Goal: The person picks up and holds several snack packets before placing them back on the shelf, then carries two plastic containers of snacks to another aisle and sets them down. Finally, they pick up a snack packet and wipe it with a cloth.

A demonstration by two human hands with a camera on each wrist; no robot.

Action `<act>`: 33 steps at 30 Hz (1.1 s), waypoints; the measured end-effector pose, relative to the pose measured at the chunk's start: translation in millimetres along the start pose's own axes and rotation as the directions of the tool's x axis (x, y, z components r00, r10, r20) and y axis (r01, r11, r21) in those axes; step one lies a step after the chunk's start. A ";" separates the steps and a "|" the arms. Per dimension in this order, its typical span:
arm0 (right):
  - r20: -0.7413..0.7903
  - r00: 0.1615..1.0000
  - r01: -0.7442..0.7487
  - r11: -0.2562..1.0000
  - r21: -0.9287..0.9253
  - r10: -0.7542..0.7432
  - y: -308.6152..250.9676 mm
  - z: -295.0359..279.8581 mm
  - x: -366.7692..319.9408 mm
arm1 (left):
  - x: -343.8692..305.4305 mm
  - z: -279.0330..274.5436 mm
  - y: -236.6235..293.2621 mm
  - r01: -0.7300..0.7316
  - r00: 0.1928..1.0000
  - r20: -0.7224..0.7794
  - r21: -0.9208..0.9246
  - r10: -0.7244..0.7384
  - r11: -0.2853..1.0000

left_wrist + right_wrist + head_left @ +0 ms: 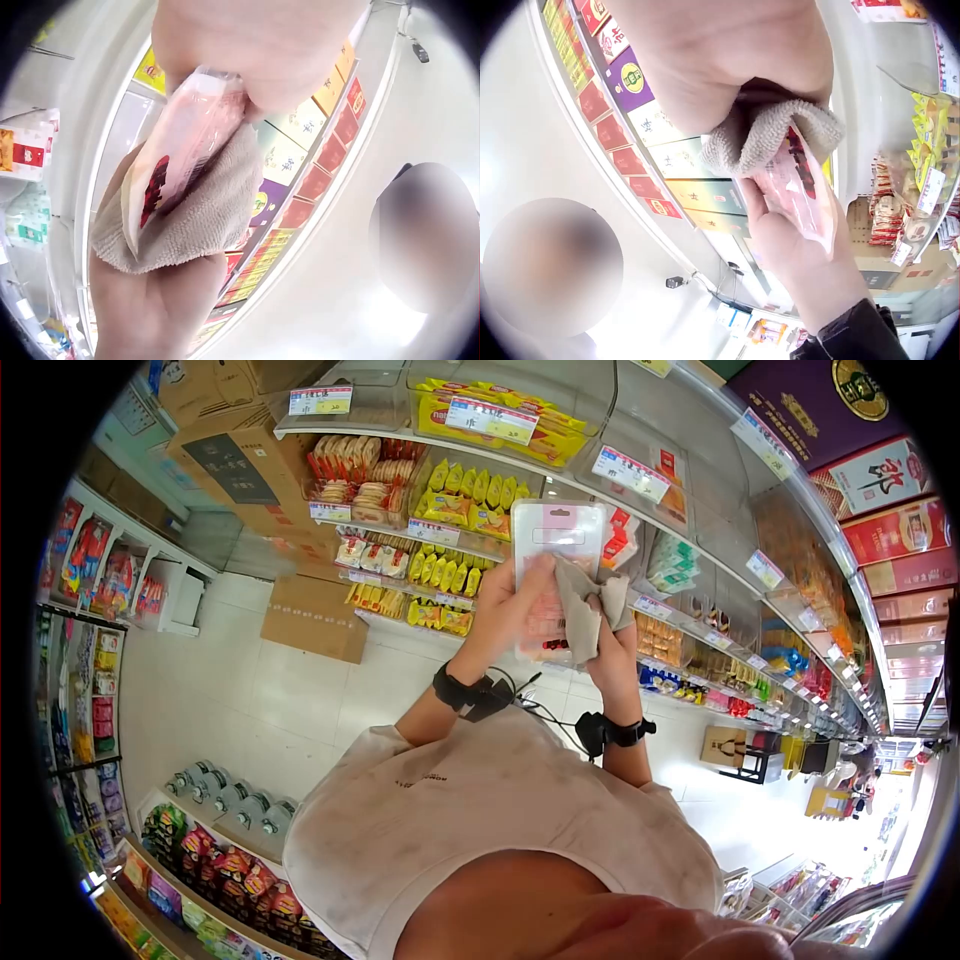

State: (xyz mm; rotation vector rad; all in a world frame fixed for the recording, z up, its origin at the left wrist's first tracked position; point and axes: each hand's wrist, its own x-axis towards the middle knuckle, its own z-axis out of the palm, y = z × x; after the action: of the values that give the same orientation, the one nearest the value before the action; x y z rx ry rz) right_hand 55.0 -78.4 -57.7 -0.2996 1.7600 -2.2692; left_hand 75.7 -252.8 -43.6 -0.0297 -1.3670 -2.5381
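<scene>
A clear and pink plastic package [562,525] is held upright in front of the shelves. My left hand [505,605] grips its left side, thumb across the front; in the left wrist view this hand [259,45] pinches the package [187,135] from above. A grey-beige cloth [578,605] lies against the package's right side, gripped by my right hand [612,660]. The right wrist view has the right hand [727,60] over the bunched cloth [772,135], which touches the package [799,195] near its dark red print. Some right fingertips are hidden by the cloth.
Shelves [430,445] with snack bins and price tags curve ahead and to the right. Cardboard boxes [315,618] stand at the left on the tiled floor [225,690]. Another rack [225,825] with bagged goods is at the lower left. Gift boxes [900,530] line the upper right.
</scene>
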 end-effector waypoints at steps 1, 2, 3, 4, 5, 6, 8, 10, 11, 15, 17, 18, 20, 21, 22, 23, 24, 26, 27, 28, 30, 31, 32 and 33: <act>-0.012 1.000 -0.009 1.000 0.010 0.009 -5.3 6.9 -1.3 | 0.5 1.9 -0.5 0.002 1.000 -0.024 -0.018 -0.002 1.000; -0.032 0.999 -0.024 1.000 0.020 0.025 -13.7 16.9 -6.1 | 0.6 1.6 -2.3 0.023 1.000 -0.018 -0.023 -0.023 0.999; -0.055 0.998 -0.041 0.999 0.033 0.043 -17.9 22.0 -10.9 | 0.7 -0.3 -4.0 0.049 0.999 -0.012 -0.027 -0.049 0.998; -0.004 1.000 0.009 0.994 -0.110 -0.010 -16.4 21.4 -14.0 | 0.3 -1.8 -5.5 0.077 0.997 -0.004 -0.028 -0.077 0.997; 0.010 1.000 0.020 0.985 -0.173 -0.018 -15.7 21.9 -15.0 | 0.0 -0.1 -7.7 0.061 0.998 -0.019 -0.035 -0.061 0.998; 0.026 0.999 0.030 0.971 -0.236 -0.025 -16.0 23.0 -15.0 | -0.7 3.4 -10.6 0.044 0.998 -0.035 -0.042 -0.045 0.998; 0.034 0.999 0.027 0.957 -0.290 -0.018 -16.0 25.3 -15.9 | -2.6 2.1 -14.4 0.022 0.999 -0.049 0.001 -0.022 1.000; 0.013 1.000 -0.002 0.961 -0.277 0.005 -17.9 26.5 -17.2 | -4.9 -1.6 -17.1 0.012 0.999 -0.041 0.097 -0.008 0.995; 0.001 1.000 -0.009 0.963 -0.270 0.009 -19.7 26.6 -16.7 | -5.6 0.3 -16.3 0.056 0.996 -0.070 0.088 -0.050 0.995; -0.018 0.981 0.156 0.837 -0.525 -0.193 -26.5 13.9 -18.0 | 2.9 8.7 -33.4 0.004 1.000 0.003 0.127 -0.005 0.992; -0.051 0.948 0.205 0.723 -0.660 -0.314 -25.2 -9.4 -17.7 | 6.0 17.4 -43.4 -0.051 0.996 0.076 0.175 0.038 0.983; -0.085 0.934 0.159 0.618 -0.770 -0.347 -28.9 -17.6 -19.1 | 6.3 24.1 -45.7 -0.042 0.996 0.090 0.205 0.023 0.978; -0.050 0.897 0.218 0.539 -0.814 -0.439 -33.7 -20.7 -25.3 | 4.4 34.3 -45.4 0.119 0.977 0.159 0.125 -0.139 0.985; -0.024 0.875 0.249 0.493 -0.834 -0.483 -37.0 -20.1 -26.3 | 2.4 38.6 -46.5 0.147 0.969 0.185 0.107 -0.164 0.983; 0.058 0.924 0.279 0.561 -0.779 -0.379 -36.1 -20.6 -25.4 | -0.5 42.4 -48.5 0.175 0.960 0.207 0.089 -0.190 0.980; 0.100 0.910 0.308 0.496 -0.812 -0.402 -33.8 -17.1 -28.6 | -3.8 46.5 -50.7 0.205 0.950 0.224 0.070 -0.216 0.976; 0.148 0.894 0.339 0.425 -0.839 -0.422 -31.4 -12.4 -31.9 | -3.5 48.7 -51.0 0.205 0.962 0.141 0.189 -0.233 0.960; 0.215 0.894 0.370 0.376 -0.849 -0.393 -30.3 -22.1 -38.7 | -2.6 38.8 -49.5 0.378 0.917 0.098 0.099 -0.387 0.921; 0.228 0.915 0.373 0.478 -0.795 -0.334 -34.9 -35.2 -42.2 | -0.9 39.6 -47.8 0.452 0.887 0.084 0.052 -0.455 0.890; 0.249 0.929 0.366 0.574 -0.732 -0.274 -41.2 -51.6 -46.2 | -5.6 58.9 -36.1 0.380 0.925 0.020 -0.010 -0.380 0.925; 0.136 0.942 0.318 0.688 -0.652 -0.306 -40.9 -84.9 -51.1 | 1.4 62.0 -53.7 0.230 0.973 -0.035 0.091 -0.228 0.969; -0.014 0.923 0.288 0.717 -0.635 -0.384 -34.4 -101.0 -53.5 | 3.3 68.2 -56.6 0.161 0.987 -0.054 0.143 -0.155 0.977; -0.169 0.880 0.259 0.747 -0.612 -0.444 -28.4 -115.0 -57.6 | 0.9 77.6 -60.0 0.133 0.991 -0.028 0.089 -0.131 0.987; -0.218 0.874 0.245 0.781 -0.575 -0.435 -35.5 -118.6 -60.9 | -1.4 86.1 -62.3 0.117 0.993 0.014 0.152 -0.120 0.982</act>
State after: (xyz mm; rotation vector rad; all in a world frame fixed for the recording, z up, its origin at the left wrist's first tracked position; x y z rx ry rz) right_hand 72.8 58.3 -53.1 -0.3747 2.7274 -2.0922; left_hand 53.5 -149.0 -46.8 0.0527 -1.6109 -2.5276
